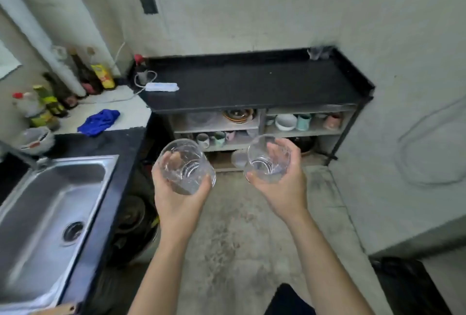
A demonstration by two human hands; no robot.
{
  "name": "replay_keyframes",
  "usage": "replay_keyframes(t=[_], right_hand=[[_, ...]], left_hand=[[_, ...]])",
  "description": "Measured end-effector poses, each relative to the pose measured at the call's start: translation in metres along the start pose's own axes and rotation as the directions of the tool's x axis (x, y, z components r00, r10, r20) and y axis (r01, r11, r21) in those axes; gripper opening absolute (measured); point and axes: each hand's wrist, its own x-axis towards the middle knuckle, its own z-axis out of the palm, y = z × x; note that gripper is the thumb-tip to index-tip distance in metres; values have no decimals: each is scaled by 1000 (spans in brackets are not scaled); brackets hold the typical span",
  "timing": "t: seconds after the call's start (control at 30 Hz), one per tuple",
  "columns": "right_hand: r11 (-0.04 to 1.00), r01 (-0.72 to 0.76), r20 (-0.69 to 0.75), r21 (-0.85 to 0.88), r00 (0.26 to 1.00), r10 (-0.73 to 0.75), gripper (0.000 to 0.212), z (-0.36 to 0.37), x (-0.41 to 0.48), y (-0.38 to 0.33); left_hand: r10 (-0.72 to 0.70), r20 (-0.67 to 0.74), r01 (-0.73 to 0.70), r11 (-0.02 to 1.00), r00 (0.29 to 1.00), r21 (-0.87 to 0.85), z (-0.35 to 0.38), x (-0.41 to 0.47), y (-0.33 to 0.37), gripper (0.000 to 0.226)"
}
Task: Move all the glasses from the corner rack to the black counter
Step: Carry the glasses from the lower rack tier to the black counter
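So this is mid-carry. The left hand [176, 188] is wrapped around one clear glass tumbler [185, 165], thumb on one side and fingers showing through the other, and the right hand [280, 183] is gripping a second clear tumbler [267, 157] the same way. Both glasses are up in the air over the floor, tilted with the mouths toward the camera, and they look empty.

The black counter [252, 82] is straight ahead and mostly bare. There's a white power strip [162, 86] at its left end and what looks like clear glassware [319, 52] in the far right corner, too blurry to count. The corner rack isn't in view, so I can't tell how many glasses are left on it.

Next move, I'd guess: step up, level both tumblers, and set them down upright on the open middle stretch, clear of the power strip and not clinking into each other or the ones in the corner. Then let go and head back for more.
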Motion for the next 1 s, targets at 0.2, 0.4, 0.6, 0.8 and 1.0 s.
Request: replay_keyframes(t=[0.2, 0.4, 0.6, 0.8, 1.0], right_hand=[[1000, -6, -152, -15, 988, 4, 83, -76, 101, 35], [999, -36, -193, -8, 981, 34, 84, -95, 200, 79], [997, -72, -238, -34, 969, 62, 84, -87, 346, 122], [994, -103, -340, -24, 936, 89, 85, -80, 500, 131], [982, -191, -374, -19, 912, 170, 86, -96, 597, 164]], left_hand=[[50, 106, -41, 996, 993, -80, 138, 43, 25, 78], [62, 194, -38, 992, 979, -121, 245, 117, 10, 75], [41, 268, 6, 985, 963, -171, 374, 229, -18, 75], [60, 376, -3, 988, 925, -152, 488, 345, -3, 76], [64, 478, 8, 989, 876, -146, 593, 414, -2, 74]])
